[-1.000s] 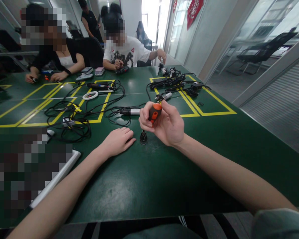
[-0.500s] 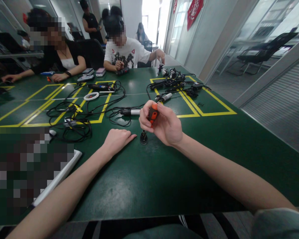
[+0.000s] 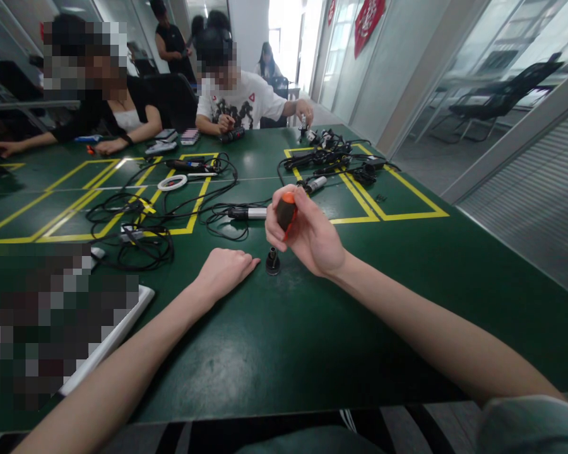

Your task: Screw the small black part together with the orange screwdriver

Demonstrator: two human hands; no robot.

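Observation:
My right hand (image 3: 312, 233) is closed around the orange-and-black handle of what looks like a screwdriver (image 3: 286, 212), held tilted above the table. Its shaft cannot be made out. Just below stands a small black round part (image 3: 272, 263) with a metal collar on top, upright on the table. To the left of that part my left hand (image 3: 227, 271) rests on the table, fingers curled in and thumb stretched toward the part, close to its side. The undersides of the left fingers are hidden; nothing shows in them.
A silver-and-black cylindrical tool (image 3: 250, 214) with a cord lies behind my hands. Coiled black cables (image 3: 146, 246), a white ring (image 3: 172, 183) and a cable pile (image 3: 331, 151) lie farther back. A white-edged tray (image 3: 118, 334) is at left. Two people sit across the green table.
The handle has turned within my right fingers, so more of its black side shows. My left hand and the black part have hardly moved.

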